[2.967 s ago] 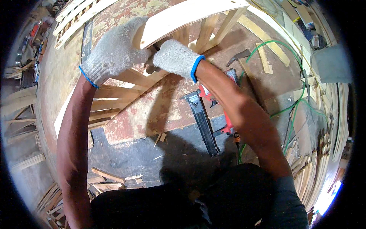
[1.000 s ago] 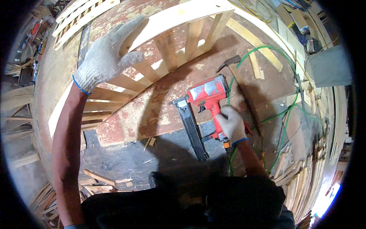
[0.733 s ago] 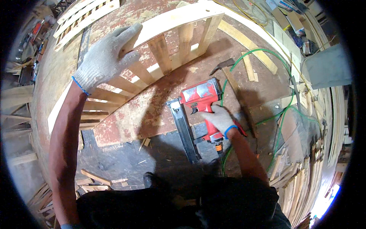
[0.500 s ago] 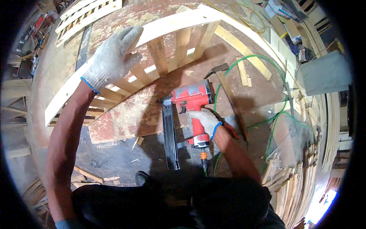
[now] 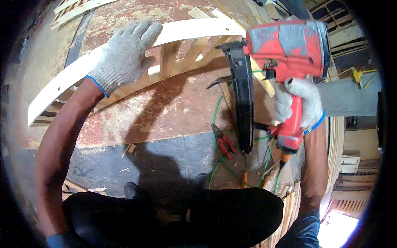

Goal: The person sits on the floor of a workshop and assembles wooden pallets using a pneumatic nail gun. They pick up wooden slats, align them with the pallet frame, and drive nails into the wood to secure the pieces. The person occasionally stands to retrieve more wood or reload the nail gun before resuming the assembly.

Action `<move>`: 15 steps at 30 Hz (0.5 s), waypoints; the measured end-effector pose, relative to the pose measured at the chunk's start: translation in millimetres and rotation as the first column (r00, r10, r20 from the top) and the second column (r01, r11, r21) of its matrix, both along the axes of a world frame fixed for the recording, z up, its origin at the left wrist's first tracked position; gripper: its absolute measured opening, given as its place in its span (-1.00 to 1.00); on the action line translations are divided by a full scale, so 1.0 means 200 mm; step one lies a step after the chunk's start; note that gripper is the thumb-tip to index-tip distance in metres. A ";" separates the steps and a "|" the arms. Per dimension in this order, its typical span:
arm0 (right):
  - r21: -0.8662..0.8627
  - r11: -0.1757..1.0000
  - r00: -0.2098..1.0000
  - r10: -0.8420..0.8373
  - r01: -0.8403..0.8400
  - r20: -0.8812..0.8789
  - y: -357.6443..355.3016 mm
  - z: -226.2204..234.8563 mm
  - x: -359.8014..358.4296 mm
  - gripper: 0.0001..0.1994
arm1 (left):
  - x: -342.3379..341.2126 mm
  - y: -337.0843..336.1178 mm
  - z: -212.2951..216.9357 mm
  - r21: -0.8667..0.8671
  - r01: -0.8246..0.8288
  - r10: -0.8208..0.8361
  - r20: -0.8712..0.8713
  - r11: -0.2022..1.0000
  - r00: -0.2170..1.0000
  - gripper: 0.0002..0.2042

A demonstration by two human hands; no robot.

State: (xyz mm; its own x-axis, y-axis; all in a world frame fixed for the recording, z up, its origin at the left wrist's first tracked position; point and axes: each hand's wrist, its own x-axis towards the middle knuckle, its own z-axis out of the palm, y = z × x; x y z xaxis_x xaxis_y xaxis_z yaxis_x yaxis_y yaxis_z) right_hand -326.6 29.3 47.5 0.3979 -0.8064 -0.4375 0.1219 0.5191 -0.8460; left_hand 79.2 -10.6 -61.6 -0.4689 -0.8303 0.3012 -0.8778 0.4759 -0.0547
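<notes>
My left hand [image 5: 126,56], in a pale work glove with a blue cuff, grips the top board of a slatted wooden frame [image 5: 194,29]. The fingers lie over the board and the thumb is on its near side. The frame stands on edge, slats running down to a lower board. My right hand [image 5: 308,101], gloved alike, is wrapped round the handle of a red and grey nail gun [image 5: 285,49]. Its long black magazine [image 5: 243,99] hangs down left of the handle. The gun's nose is near the frame's right end, but I cannot tell whether they touch.
On the floor lie red-handled pliers [image 5: 223,142], a hammer [image 5: 219,82] partly hidden by the gun, and a green hose [image 5: 216,109]. Another slatted piece [image 5: 78,12] is at the far left. Stacked boards [image 5: 285,211] stand at the lower right, beyond wood scraps [image 5: 76,185].
My right hand has raised the nail gun up and to the right, uncovering the pliers. My left hand stays on the frame, its fingers closer together. The view has shifted slightly.
</notes>
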 end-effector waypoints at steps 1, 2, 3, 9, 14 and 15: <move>0.025 0.999 0.999 0.030 -0.029 -0.027 -0.05 0.04 -0.02 -0.82 | -0.02 0.00 0.00 -0.001 -0.003 0.003 -0.014 1.000 1.000 -0.25; 0.020 1.000 0.998 0.016 -0.014 -0.058 -0.08 0.10 0.01 -0.82 | -0.03 0.01 0.00 -0.001 -0.008 0.008 -0.026 1.000 1.000 -0.25; 0.016 1.000 0.997 0.008 -0.007 -0.079 -0.10 0.14 0.05 -0.81 | -0.03 0.01 0.01 0.003 -0.015 0.015 -0.031 1.000 0.999 -0.25; -0.045 0.996 0.953 0.056 -0.072 -0.296 -0.19 0.25 0.15 -0.79 | -0.03 0.01 0.00 -0.015 -0.030 0.030 -0.045 0.999 0.999 -0.26; -0.021 0.998 0.936 0.049 -0.060 -0.350 -0.22 0.25 0.19 -0.80 | -0.03 0.01 -0.02 -0.051 -0.025 0.023 -0.049 0.998 0.999 -0.26; -0.020 0.998 0.933 0.051 -0.062 -0.357 -0.23 0.25 0.20 -0.80 | -0.03 0.02 -0.02 -0.042 -0.031 0.029 -0.046 0.999 0.999 -0.26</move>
